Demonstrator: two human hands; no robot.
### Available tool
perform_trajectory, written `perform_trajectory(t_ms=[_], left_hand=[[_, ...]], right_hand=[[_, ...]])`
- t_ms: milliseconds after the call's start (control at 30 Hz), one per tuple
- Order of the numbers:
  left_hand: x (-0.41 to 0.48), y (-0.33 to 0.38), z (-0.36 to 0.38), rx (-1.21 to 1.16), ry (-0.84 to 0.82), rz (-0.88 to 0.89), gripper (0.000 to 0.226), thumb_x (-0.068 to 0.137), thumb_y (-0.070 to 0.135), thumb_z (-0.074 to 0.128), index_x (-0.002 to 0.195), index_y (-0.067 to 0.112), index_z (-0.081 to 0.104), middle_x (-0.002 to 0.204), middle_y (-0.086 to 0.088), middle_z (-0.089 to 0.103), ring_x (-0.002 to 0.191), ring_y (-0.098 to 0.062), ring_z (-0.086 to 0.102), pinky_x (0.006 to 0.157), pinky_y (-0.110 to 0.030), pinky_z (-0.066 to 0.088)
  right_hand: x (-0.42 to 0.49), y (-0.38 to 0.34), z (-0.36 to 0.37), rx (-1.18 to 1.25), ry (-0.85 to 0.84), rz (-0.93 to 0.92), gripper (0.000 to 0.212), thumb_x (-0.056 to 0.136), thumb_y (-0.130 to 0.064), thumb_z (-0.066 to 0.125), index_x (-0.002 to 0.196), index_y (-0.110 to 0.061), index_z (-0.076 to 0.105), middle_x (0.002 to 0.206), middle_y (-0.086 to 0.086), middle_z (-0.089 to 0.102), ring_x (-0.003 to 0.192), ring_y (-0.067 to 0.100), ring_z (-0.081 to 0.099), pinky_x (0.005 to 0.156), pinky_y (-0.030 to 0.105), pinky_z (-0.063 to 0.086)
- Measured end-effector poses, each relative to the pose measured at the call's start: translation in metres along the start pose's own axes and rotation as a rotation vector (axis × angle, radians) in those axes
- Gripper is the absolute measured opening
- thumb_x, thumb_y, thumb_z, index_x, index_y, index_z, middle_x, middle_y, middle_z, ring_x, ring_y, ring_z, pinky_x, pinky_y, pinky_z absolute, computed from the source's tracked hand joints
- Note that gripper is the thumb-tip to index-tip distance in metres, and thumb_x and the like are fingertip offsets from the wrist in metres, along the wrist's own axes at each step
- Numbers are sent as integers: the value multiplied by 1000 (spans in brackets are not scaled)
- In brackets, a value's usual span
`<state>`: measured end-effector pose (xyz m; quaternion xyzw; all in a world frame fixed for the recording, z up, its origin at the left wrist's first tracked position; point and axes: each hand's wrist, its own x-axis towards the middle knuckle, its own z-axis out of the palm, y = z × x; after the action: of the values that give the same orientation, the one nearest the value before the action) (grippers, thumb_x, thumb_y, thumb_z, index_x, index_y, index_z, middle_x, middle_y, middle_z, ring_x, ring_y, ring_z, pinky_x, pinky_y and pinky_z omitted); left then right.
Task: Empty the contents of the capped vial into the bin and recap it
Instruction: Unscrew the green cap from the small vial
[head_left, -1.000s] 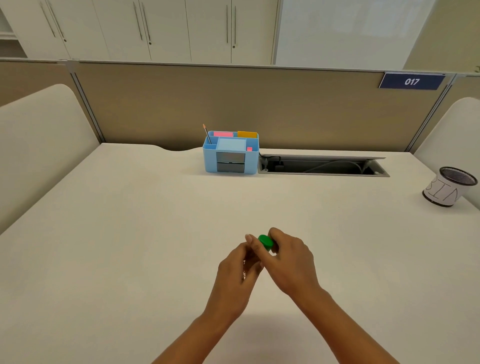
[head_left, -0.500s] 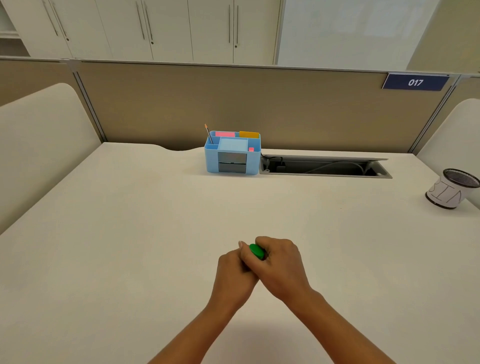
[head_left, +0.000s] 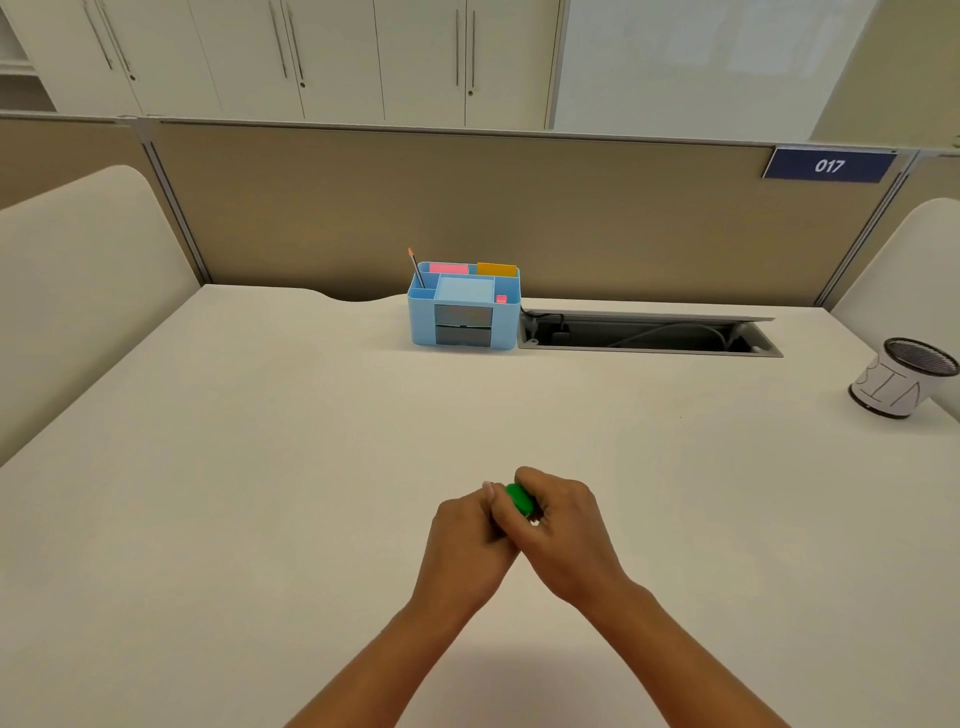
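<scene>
Both my hands meet over the middle of the white desk. My left hand is wrapped around the vial, whose body is hidden inside the fist. My right hand pinches the vial's green cap, which shows between my thumbs; a small clear glint of the vial peeks out just below it. The bin, a small round cup with a black mesh rim and "BIN" written on its white side, stands far off at the right edge of the desk.
A light blue desk organiser with a pencil and coloured notes stands at the back centre. An open cable slot lies to its right. A beige partition closes the back of the white desk, with curved white dividers at both sides.
My right hand has closed further over the green cap, and both hands have drawn tighter together. They stayed in about the same place on the desk.
</scene>
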<state>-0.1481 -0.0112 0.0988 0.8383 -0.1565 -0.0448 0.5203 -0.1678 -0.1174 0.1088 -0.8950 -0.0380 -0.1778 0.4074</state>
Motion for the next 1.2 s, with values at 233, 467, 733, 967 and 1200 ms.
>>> perform_trajectory(t_ms=[233, 467, 733, 967, 1200], left_hand=[[1, 1, -6, 9, 13, 92, 22, 86, 19, 55, 73, 33, 44, 73, 13, 49, 68, -5, 48, 59, -11, 40], [-1, 14, -9, -194, 29, 5, 12, 86, 24, 56, 87, 36, 54, 82, 10, 63, 72, -3, 59, 62, -14, 49], [-5, 26, -9, -295, 172, 21, 28, 77, 23, 70, 82, 45, 53, 78, 4, 65, 68, -15, 66, 47, -13, 49], [-7, 29, -9, -357, 207, -85, 26, 74, 29, 72, 86, 42, 52, 59, 8, 72, 53, -7, 68, 53, -13, 53], [-6, 29, -11, -411, 181, -121, 24, 75, 29, 71, 89, 39, 54, 65, 4, 74, 56, -10, 69, 59, -19, 56]], right_hand=[[3, 4, -2, 232, -6, 98, 23, 83, -38, 58, 76, -16, 52, 68, -5, 55, 62, 6, 47, 53, 13, 39], [6, -3, -7, 666, -61, 436, 47, 75, -58, 44, 97, -22, 65, 94, 1, 67, 88, 13, 55, 70, 23, 40], [9, -9, -8, 878, -113, 472, 49, 77, -60, 39, 100, -27, 68, 89, 3, 72, 95, 24, 64, 86, 39, 46], [7, -14, -6, 970, -159, 496, 48, 85, -52, 33, 104, -24, 67, 82, 3, 67, 82, 17, 57, 59, 25, 45], [7, -14, -5, 916, -170, 455, 48, 81, -56, 37, 104, -26, 66, 88, 5, 66, 84, 17, 59, 63, 25, 46]])
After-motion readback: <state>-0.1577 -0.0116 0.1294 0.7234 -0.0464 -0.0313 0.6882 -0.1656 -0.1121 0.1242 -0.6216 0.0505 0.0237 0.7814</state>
